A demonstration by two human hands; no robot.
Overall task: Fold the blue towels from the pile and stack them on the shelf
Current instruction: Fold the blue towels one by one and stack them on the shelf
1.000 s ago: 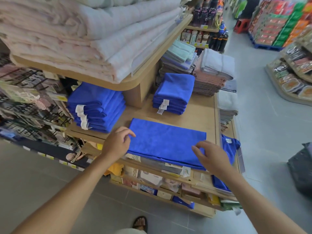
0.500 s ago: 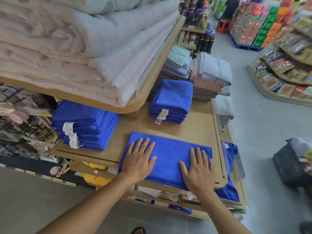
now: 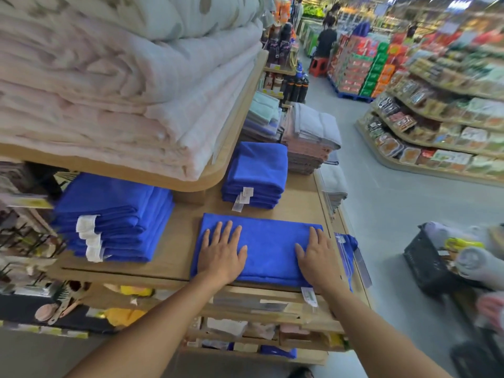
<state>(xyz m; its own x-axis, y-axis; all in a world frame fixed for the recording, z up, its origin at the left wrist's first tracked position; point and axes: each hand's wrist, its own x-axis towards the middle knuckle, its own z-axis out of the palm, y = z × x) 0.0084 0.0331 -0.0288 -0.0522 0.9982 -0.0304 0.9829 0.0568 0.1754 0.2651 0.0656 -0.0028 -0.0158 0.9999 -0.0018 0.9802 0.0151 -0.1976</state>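
Both hands lie palm-down with straight fingers. The left hand [image 3: 222, 255], fingers fanned, presses the near-left part of the part-folded blue towel [image 3: 268, 246], and the right hand [image 3: 317, 257] presses its right end, likely to smooth the cloth and set the crease before another fold. The towel lies at the front edge of the wooden shelf [image 3: 185, 236], within easy reach. Behind the towel stands a small finished stack [image 3: 256, 170]. Left of the towel is a taller stack [image 3: 114, 214], probably this one's destination. Right of the towel, loose blue cloth [image 3: 347, 244] hangs over the edge, seemingly the unfolded pile.
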